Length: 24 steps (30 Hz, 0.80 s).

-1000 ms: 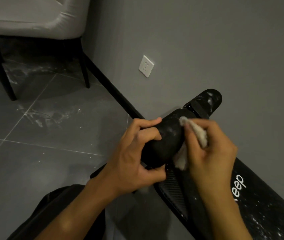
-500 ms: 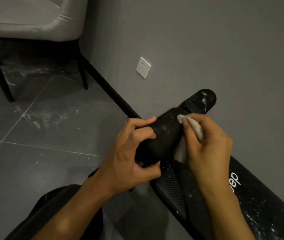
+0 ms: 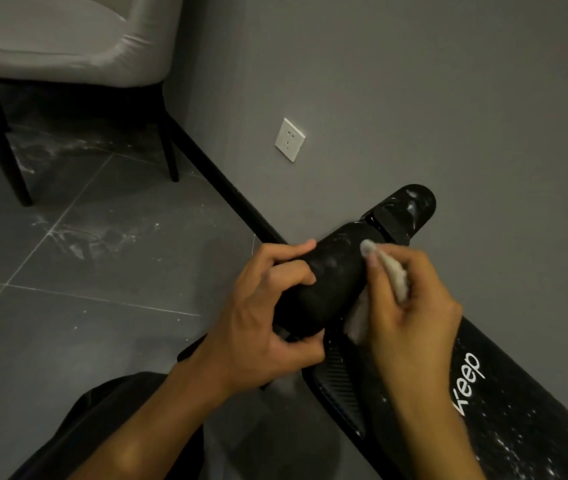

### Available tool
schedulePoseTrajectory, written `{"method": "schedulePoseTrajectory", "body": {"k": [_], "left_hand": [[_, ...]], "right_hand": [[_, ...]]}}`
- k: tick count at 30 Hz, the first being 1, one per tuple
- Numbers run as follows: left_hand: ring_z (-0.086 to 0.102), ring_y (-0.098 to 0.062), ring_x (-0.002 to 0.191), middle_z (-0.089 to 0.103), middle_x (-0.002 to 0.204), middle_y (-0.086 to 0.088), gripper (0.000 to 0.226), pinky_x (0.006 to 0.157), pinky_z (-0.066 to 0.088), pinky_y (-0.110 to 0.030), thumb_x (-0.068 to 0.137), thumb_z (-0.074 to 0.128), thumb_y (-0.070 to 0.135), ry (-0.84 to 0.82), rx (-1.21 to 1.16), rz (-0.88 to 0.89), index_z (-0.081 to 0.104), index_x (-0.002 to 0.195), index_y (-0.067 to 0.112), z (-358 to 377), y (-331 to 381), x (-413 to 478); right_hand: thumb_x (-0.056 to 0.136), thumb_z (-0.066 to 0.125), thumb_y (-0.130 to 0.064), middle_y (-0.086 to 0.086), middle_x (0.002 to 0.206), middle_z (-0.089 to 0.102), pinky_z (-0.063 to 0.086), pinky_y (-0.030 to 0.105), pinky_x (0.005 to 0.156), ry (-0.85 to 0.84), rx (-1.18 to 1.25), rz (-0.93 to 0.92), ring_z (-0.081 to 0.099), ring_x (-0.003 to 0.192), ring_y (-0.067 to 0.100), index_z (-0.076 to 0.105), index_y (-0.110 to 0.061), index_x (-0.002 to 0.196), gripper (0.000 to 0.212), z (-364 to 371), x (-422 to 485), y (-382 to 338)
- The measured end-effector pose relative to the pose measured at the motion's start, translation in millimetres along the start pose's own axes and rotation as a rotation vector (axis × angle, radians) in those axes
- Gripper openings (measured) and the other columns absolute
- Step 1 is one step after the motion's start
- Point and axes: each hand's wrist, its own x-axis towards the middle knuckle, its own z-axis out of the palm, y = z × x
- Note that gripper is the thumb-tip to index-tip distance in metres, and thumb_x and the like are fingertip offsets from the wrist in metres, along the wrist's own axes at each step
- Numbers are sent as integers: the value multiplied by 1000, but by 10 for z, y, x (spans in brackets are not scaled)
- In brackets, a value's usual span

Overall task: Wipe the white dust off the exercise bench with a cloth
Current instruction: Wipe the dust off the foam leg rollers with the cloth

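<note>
So the floor (image 3: 67, 341) is dark grey tile with white dust (image 3: 74, 240) smeared near the grout lines. A grey chair (image 3: 67, 46) stands on it on black legs (image 3: 8, 157), and the black exercise bench (image 3: 525, 410) sits low by the wall (image 3: 414, 98).

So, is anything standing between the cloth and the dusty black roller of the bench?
Nothing visible does. The cloth, held in the right hand, touches the roller at its far end. Only the left hand, gripping the near end, covers part of the surface to be wiped.
</note>
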Motion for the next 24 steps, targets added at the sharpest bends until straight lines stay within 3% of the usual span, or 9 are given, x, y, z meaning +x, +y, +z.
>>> {"method": "schedulePoseTrajectory", "body": {"k": [3, 6, 12, 19, 21, 24], "left_hand": [[55, -24, 130, 50, 135, -12, 61, 89, 54, -46, 72, 82, 21, -9, -11, 6, 46, 122, 21, -5, -30, -6], [51, -24, 136, 49, 131, -8, 61, 90, 53, -48, 73, 82, 20, -12, -28, 8, 46, 122, 20, -3, -44, -14], [54, -29, 123, 45, 147, -7, 61, 86, 54, -42, 72, 82, 18, -30, 62, 44, 47, 121, 24, -12, -24, -1], [51, -35, 123, 44, 148, -10, 68, 98, 46, -40, 66, 88, 3, -47, 153, 123, 54, 119, 28, -32, -38, -29], [50, -34, 122, 45, 147, -12, 63, 98, 45, -36, 69, 83, 6, -40, 147, 123, 53, 119, 27, -23, -35, -38], [48, -30, 123, 42, 149, -10, 60, 95, 45, -30, 71, 78, 10, -34, 144, 102, 50, 121, 29, -14, -34, -55]], "right_hand": [[94, 68, -6, -7, 101, 69, 51, 13, 76, -93, 51, -156, 68, 92, 5, 71, -11, 105, 13, 55, -220, -100], [90, 72, -3, -3, 93, 68, 49, 13, 72, -183, 55, -254, 66, 84, 4, 72, -7, 104, 14, 19, -229, -103], [96, 64, -23, -17, 92, 68, 54, 14, 71, -49, -25, 42, 66, 86, 0, 67, -27, 100, 7, -47, 209, 33], [94, 64, -20, -8, 100, 72, 53, 15, 75, -168, 98, -196, 71, 90, 7, 72, -10, 103, 16, -9, -239, -139], [94, 65, -24, -12, 100, 71, 53, 14, 73, -111, 68, -173, 70, 88, 4, 70, -15, 100, 12, 7, -167, -75], [93, 62, -34, -28, 90, 68, 49, 7, 70, 10, 61, 24, 67, 85, -4, 63, -34, 96, 3, 8, 54, 29]]}}
